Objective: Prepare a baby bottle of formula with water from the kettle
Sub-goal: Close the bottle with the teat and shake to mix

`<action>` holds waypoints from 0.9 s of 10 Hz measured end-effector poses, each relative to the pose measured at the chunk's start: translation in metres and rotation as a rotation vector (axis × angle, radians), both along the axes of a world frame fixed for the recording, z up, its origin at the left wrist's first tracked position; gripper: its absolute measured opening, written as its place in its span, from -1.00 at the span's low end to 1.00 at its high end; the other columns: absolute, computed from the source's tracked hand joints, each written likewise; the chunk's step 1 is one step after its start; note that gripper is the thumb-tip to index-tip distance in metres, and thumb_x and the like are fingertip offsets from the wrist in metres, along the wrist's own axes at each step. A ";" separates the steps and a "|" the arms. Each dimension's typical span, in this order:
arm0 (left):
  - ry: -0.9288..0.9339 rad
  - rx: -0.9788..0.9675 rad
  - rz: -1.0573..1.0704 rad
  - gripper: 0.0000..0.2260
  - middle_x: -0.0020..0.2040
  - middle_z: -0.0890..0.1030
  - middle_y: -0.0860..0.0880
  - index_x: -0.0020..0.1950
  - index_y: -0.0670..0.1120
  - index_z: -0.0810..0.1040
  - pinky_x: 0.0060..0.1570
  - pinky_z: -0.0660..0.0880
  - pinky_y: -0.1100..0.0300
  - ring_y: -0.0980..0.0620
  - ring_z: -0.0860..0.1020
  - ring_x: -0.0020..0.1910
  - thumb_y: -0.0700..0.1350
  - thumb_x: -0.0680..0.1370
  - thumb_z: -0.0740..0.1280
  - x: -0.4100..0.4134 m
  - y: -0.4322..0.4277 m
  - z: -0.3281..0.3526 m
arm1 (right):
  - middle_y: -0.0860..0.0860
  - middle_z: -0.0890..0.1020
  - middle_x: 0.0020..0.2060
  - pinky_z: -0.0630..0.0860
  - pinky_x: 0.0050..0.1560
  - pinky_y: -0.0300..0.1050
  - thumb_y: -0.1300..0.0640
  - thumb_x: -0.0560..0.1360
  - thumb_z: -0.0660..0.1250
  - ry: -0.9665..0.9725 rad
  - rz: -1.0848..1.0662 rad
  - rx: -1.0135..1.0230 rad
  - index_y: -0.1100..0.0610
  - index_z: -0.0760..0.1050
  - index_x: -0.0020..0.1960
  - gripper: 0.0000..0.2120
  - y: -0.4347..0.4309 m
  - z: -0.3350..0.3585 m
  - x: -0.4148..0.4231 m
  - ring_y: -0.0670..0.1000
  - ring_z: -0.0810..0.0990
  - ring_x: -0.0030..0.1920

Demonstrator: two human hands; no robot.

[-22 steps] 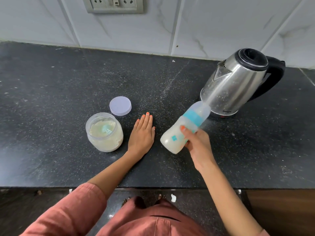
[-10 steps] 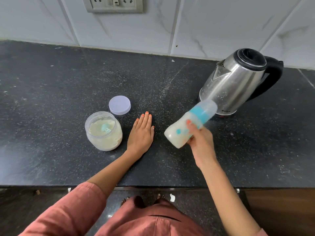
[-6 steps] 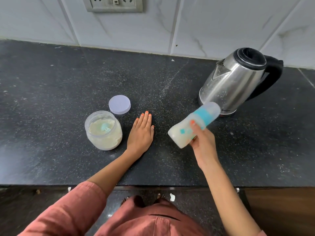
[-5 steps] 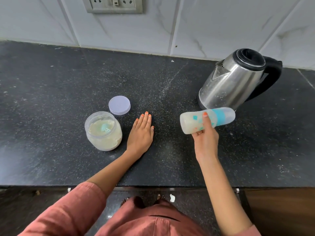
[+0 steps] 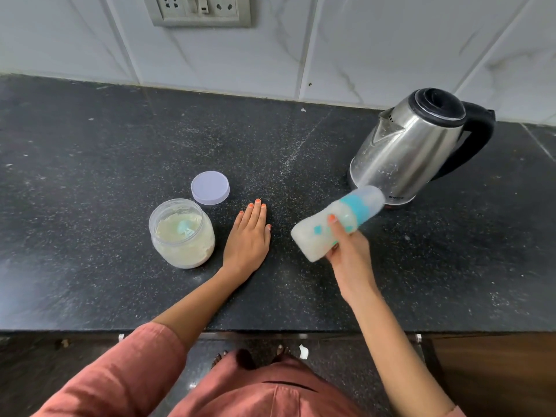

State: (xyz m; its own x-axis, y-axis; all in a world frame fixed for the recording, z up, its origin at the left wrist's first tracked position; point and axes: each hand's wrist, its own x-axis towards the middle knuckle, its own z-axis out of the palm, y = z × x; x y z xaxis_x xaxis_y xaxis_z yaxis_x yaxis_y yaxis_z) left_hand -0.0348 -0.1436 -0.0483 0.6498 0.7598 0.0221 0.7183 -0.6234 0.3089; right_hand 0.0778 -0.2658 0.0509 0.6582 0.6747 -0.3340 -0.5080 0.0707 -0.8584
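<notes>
My right hand [image 5: 346,251] grips a capped baby bottle [image 5: 313,236] full of milky formula, tilted in the air with its blue collar and clear cap pointing up right toward the kettle. The bottle looks motion-blurred. The steel kettle [image 5: 412,152] with a black lid and handle stands at the right back. My left hand [image 5: 248,239] rests flat on the black counter [image 5: 90,145], fingers straight. Left of that hand stands an open clear jar of formula powder [image 5: 182,234] with a blue scoop inside. Its pale lilac lid [image 5: 210,188] lies flat just behind the jar.
A white tiled wall with a socket plate [image 5: 197,9] runs along the back. The counter's front edge crosses below my forearms, with the floor and my feet beneath.
The bottle has swung in my right hand: from tilted, to nearly level half a second ago, and back to tilted with the cap up right. My left hand has stayed put.
</notes>
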 end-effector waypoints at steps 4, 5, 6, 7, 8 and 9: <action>0.018 0.008 0.005 -0.55 0.54 -0.04 -0.07 0.51 -0.15 -0.07 0.45 -0.19 0.17 0.01 -0.08 0.52 -0.04 0.65 -0.10 0.000 0.001 -0.001 | -0.07 0.65 -0.14 0.59 -0.08 -0.19 0.21 0.45 0.31 0.005 0.015 0.023 0.06 0.50 0.01 -0.85 0.003 0.003 0.001 -0.13 0.63 -0.12; 0.015 -0.005 0.007 -0.55 0.54 -0.05 -0.07 0.51 -0.14 -0.07 0.45 -0.19 0.16 0.01 -0.09 0.52 -0.04 0.65 -0.10 0.001 0.001 -0.001 | -0.04 0.65 -0.18 0.56 -0.07 -0.14 0.25 0.38 0.37 -0.151 0.252 -0.117 0.07 0.53 -0.07 -0.84 -0.006 0.002 -0.009 -0.07 0.61 -0.11; 0.002 -0.003 0.006 -0.55 0.54 -0.03 -0.08 0.51 -0.15 -0.05 0.45 -0.18 0.16 0.00 -0.07 0.52 -0.04 0.65 -0.09 0.000 0.001 -0.001 | -0.05 0.64 -0.12 0.59 -0.08 -0.18 0.22 0.44 0.32 0.004 0.064 0.019 0.07 0.52 0.00 -0.85 0.001 0.007 0.001 -0.11 0.61 -0.09; -0.005 0.004 0.002 -0.55 0.54 -0.02 -0.08 0.51 -0.16 -0.04 0.45 -0.17 0.15 -0.01 -0.06 0.52 -0.05 0.65 -0.08 0.000 0.000 -0.001 | -0.03 0.61 -0.01 0.59 -0.06 -0.22 0.18 0.51 0.25 0.115 -0.080 0.139 0.08 0.46 0.13 -0.80 0.011 0.008 0.007 -0.11 0.60 -0.02; -0.001 -0.002 0.002 -0.55 0.54 -0.02 -0.10 0.51 -0.16 -0.03 0.46 -0.15 0.13 -0.02 -0.06 0.52 -0.05 0.65 -0.07 0.000 0.001 -0.001 | -0.06 0.64 -0.12 0.57 -0.01 -0.13 0.23 0.42 0.33 -0.074 0.151 0.001 0.05 0.50 0.01 -0.82 0.006 0.003 -0.005 -0.11 0.63 -0.08; 0.015 -0.006 0.006 -0.55 0.54 -0.04 -0.09 0.51 -0.15 -0.06 0.47 -0.16 0.14 -0.01 -0.08 0.52 -0.05 0.65 -0.08 0.000 0.001 -0.001 | -0.07 0.67 -0.20 0.54 0.04 -0.03 0.24 0.33 0.41 -0.182 0.305 -0.120 0.08 0.55 -0.07 -0.80 -0.003 0.003 -0.010 -0.05 0.62 -0.09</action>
State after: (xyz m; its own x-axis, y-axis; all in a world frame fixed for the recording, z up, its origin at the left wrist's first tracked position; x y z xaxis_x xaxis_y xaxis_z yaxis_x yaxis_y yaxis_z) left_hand -0.0344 -0.1427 -0.0498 0.6451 0.7640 0.0074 0.7269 -0.6167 0.3021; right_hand 0.0683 -0.2690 0.0534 0.4888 0.8122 -0.3185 -0.3281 -0.1671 -0.9297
